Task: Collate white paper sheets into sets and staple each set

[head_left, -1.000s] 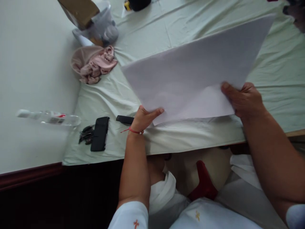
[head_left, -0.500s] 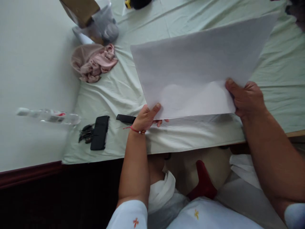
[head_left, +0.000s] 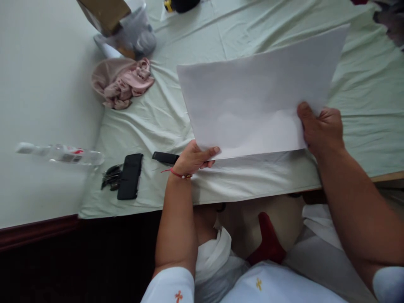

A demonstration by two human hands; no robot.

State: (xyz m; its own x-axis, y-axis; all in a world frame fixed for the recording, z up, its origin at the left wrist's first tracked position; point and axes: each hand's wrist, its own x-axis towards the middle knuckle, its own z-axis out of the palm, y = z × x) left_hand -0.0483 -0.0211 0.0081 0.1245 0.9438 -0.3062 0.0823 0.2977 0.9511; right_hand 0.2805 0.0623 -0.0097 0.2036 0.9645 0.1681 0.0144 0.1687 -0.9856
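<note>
Clock centred on the sheet; 12 = top of view. White sheet (head_left: 252, 94) at the centre, held raised and tilted over the green-draped counter (head_left: 246, 183), top face blank. Left hand (head_left: 197, 159): clamped on the sheet's near corner, between 7 and 8 o'clock; thumb on top, fingers below. Right hand (head_left: 325, 129): clamped on the side edge at 4 o'clock, thumb on top; other fingers mostly hidden.
Surroundings: black bar (head_left: 164, 158) at 8 o'clock, partly hidden by the left hand, contact unclear. Farther out, also 8 o'clock: black phone (head_left: 130, 176), dark keys (head_left: 112, 176) just beside it. Crumpled pink cloth (head_left: 129, 84), 9 o'clock. Cardboard box (head_left: 107, 14), 10 o'clock.
</note>
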